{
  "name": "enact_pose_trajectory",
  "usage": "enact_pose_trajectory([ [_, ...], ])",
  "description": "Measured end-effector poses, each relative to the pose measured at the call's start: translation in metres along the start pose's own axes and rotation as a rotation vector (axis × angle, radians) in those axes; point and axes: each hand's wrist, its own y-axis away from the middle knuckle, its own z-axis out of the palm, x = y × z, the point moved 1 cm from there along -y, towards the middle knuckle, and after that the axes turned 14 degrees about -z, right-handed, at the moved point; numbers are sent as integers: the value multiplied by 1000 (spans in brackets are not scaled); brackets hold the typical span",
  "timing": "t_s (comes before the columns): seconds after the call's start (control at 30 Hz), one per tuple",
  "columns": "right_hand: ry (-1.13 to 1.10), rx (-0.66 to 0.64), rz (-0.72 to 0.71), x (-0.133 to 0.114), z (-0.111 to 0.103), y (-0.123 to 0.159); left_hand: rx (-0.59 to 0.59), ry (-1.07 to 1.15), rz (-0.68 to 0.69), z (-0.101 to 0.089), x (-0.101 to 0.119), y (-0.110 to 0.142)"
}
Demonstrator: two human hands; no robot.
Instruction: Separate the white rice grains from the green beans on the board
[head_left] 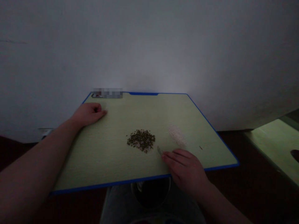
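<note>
Holding small silver tweezers [159, 150] in the right grip [184, 169], pinched shut, just beside a heap of tiny dark green seeds [141, 140] | left grip [88, 114] loosely curled, holding nothing, on the pale green blue-edged board [112, 161] | small white heap [177, 135] near the seeds

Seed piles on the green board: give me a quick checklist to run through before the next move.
1. Tweezers in the right hand: cannot tell; the tips show by the fingers, but the hold is hidden.
2. Dark seed pile and pale grain pile kept apart: ok, they do not touch.
3. Stray brown seed: not ok, it lies alone right of the pale pile.
4. Left hand on the green board: ok, resting well away from both piles.
5. Dark bowl below the near edge: cannot tell what it holds.
</note>
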Motion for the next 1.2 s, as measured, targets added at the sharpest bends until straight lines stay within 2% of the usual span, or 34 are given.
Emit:
enact_pose_trajectory([
  [0.13,-15,21,-10,-3,0,3,6,-9,-17,0,2,0],
  [0.33,-10,45,33,5,2,3,12,-8,-16,-1,1,1],
  [0.5,-14,36,8,7,7,-3,21,-18,-8,-1,1,2],
  [0.67,124,-16,94,13,7,-2,19,-14,-19,-2,3,4],
  [0.77,128,-13,118,15,3,1,1,3,-25,-4,6,7],
  [1.0,-44,10,55,4,-1,5,-4,4,-33,-6,8,8],
  [1.2,-61,21,-3,4,4,-4,-13,-12,-37,-4,7,5],
])
